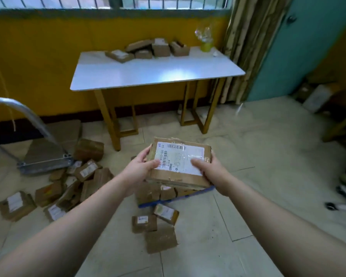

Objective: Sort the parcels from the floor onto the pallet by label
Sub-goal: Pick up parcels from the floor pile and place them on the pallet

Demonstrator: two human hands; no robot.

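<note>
A brown cardboard parcel [180,163] with a white shipping label facing up is held in front of me, above the floor. My left hand [140,166] grips its left edge, thumb on the label. My right hand [209,169] grips its right edge, thumb also on the label. Beneath the parcel lies a blue pallet [188,195] with several small parcels on it, mostly hidden by the held one. Several more brown parcels [72,186] are scattered on the tiled floor at the left, and three parcels [155,220] lie just in front of the pallet.
A white-topped table [154,70] on yellow legs stands against the yellow wall, with several parcels [148,49] and a yellow-green cup [205,46] at its back. A metal hand trolley [42,156] sits at the left. Chair casters [340,204] show at the right edge.
</note>
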